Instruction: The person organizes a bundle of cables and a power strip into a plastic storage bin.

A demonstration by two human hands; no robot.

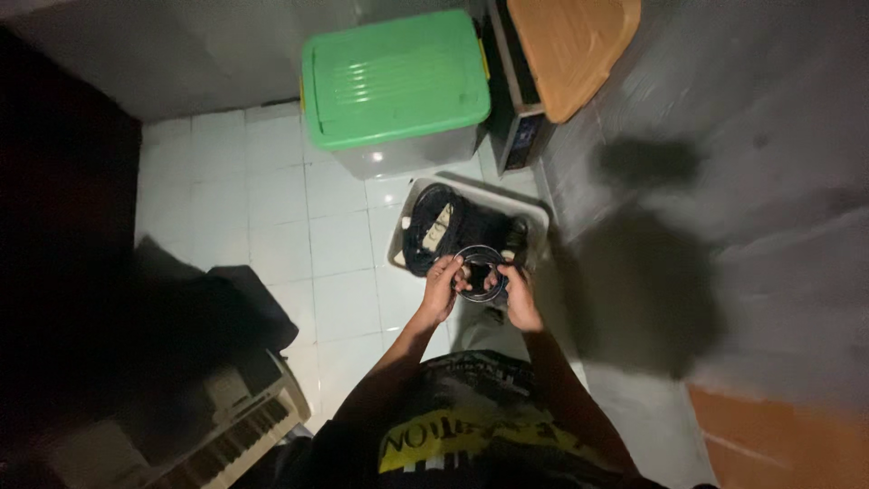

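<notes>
Coiled black cable (480, 269), wound into a small ring, sits between both of the person's hands, held above the near edge of an open white plastic tub (409, 226) on the pale tiled floor (272, 199). The view looks straight down from the head.

At far left the room falls into deep shadow. Low in that corner lies an electronic keyboard (240, 435) with white keys, partly lit, and just above it a dark cloth or bag (244, 299) on the tiles.

Moving right, a clear storage box with a bright green lid (394, 77) stands against the wall, beyond the tub. The tub holds more dark coiled cords and some pale pieces that are too dim to tell apart.

The left hand (441, 288) curls its fingers around the left side of the ring, pinching it. The right hand (518, 294) grips the right side, fingers closed on the loop. Both forearms reach forward from a black shirt with a yellow band (471, 439).

Right of the green lid, a dark box-shaped appliance (520, 127) carries an orange-brown rounded lid (570, 45). A grey wall (769, 181) fills the right side, with the person's shadow on it.
</notes>
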